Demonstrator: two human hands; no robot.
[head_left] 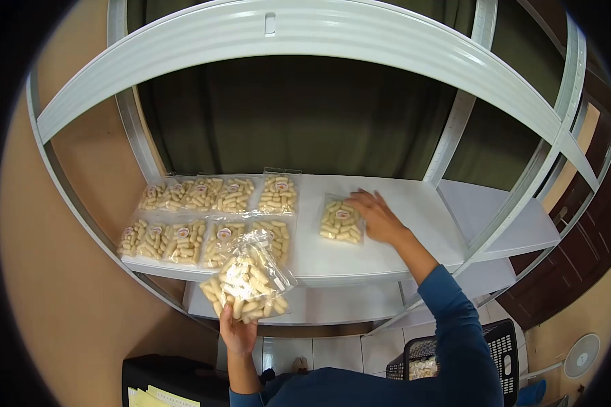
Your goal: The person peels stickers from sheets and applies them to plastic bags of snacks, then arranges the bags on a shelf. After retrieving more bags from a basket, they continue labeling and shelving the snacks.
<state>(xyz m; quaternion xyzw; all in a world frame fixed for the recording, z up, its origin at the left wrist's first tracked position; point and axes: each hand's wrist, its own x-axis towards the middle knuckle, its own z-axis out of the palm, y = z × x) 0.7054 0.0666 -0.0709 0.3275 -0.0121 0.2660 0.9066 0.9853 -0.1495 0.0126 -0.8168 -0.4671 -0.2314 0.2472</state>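
Observation:
My left hand (237,330) grips the lower edge of a clear plastic bag of pale finger-shaped snacks (248,285), held up in front of the shelf. On the white shelf board lies another snack bag (340,222) with a small round label. My right hand (375,214) is at that bag's upper right side, fingers stretched out and touching or just over its edge; the exact contact is blurred. To the left, similar labelled bags stand in two rows, such as a back-row bag (278,195) and a front-row bag (184,243).
The white shelf (394,261) has a metal crossbeam (299,37) above and uprights at its sides. A lower shelf (339,303) lies beneath. A dark crate (502,346) with a snack bag inside stands at lower right, near a fan (582,355). A black box with yellow papers (163,397) is at lower left.

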